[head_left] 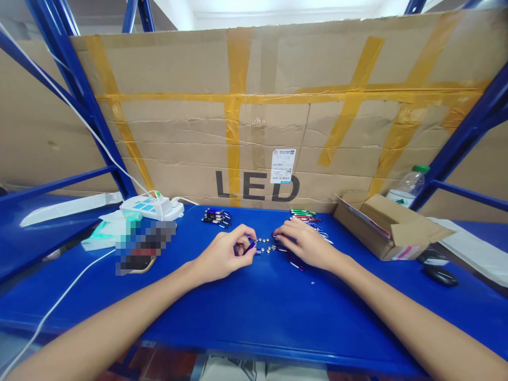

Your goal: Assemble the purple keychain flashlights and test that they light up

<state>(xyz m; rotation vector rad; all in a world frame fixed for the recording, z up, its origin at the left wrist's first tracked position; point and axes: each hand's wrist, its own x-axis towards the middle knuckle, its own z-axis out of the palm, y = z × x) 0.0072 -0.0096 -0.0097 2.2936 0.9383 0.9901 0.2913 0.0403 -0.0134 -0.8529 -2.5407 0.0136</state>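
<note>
My left hand [227, 253] rests on the blue table [254, 307], fingers curled in a pinch around a small purple keychain flashlight [250, 246]. My right hand [304, 243] lies just to the right, fingers bent down over the table among small silver button batteries [265, 244]; what its fingertips hold is hidden. A purple flashlight [296, 263] lies under its palm edge. A pile of dark and purple flashlights [216, 216] sits behind the left hand, and a pile of green and red ones [305, 214] behind the right.
An open cardboard box [387, 227] stands at the right, with a plastic bottle [408, 185] behind it and a black mouse [438, 275] nearby. A white power strip [153, 207] and its cable lie at the left. A taped cardboard wall marked LED [257, 132] closes the back.
</note>
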